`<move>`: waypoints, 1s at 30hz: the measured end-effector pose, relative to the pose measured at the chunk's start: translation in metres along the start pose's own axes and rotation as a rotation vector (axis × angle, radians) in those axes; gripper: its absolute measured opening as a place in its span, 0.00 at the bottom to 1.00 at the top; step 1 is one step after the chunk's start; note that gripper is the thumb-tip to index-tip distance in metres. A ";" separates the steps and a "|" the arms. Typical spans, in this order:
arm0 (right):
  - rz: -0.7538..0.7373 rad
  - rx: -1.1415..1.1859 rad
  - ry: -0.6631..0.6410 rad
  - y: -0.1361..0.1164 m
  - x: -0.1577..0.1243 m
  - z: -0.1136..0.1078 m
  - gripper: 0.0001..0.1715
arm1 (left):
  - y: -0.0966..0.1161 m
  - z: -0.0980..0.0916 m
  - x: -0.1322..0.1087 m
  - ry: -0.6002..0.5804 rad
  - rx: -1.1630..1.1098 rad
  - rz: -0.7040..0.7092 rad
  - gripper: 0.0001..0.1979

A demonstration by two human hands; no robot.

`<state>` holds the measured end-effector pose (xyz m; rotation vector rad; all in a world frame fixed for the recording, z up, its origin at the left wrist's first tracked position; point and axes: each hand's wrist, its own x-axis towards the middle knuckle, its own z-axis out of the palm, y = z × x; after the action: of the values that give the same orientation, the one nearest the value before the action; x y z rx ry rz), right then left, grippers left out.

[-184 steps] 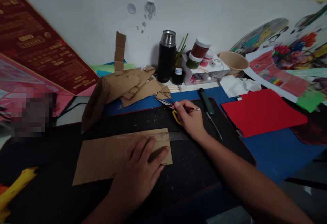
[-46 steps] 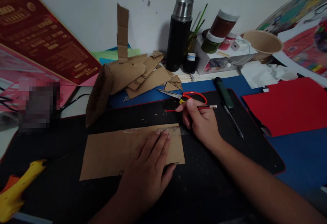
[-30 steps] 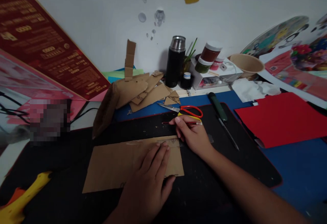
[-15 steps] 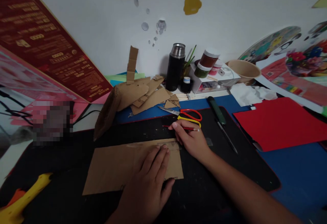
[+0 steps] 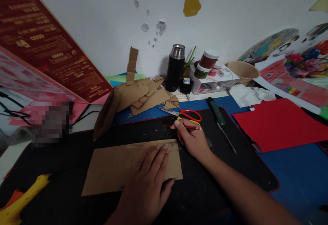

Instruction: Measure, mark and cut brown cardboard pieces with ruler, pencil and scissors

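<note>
A brown cardboard sheet (image 5: 110, 167) lies flat on the black mat (image 5: 77, 143). My left hand (image 5: 150, 180) rests on the sheet's right part, fingers stretched out and pressing it down. My right hand (image 5: 192, 139) is just beyond the sheet's upper right corner, fingers closed round a thin red pencil (image 5: 189, 128) that lies nearly level above the mat. Red and yellow scissors (image 5: 186, 114) lie just behind that hand. A dark strip, perhaps a ruler, seems to lie along the sheet's top edge, but I cannot make it out.
A green-handled tool (image 5: 220, 122) lies right of my hand. Red paper (image 5: 282, 124) covers the right side. Cardboard scraps (image 5: 138, 93), a black flask (image 5: 175, 68), paint jars (image 5: 207, 61) and a bowl (image 5: 242, 71) stand along the wall. A yellow tool (image 5: 20, 197) lies bottom left.
The view has shifted a little over the last second. My right hand with the pencil has stayed by the sheet's upper right corner. My left hand still presses the cardboard.
</note>
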<state>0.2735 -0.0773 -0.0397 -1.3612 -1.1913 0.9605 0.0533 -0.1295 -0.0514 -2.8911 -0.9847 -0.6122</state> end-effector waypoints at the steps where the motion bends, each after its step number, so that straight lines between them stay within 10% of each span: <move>1: 0.012 0.014 0.009 -0.001 0.000 0.000 0.31 | 0.000 0.000 0.000 0.001 0.000 0.000 0.28; 30: 0.011 -0.021 -0.061 0.001 -0.001 0.000 0.28 | 0.000 0.000 0.000 -0.008 -0.009 -0.009 0.27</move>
<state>0.2736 -0.0779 -0.0407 -1.3647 -1.2442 1.0062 0.0534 -0.1297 -0.0511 -2.9004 -0.9987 -0.6082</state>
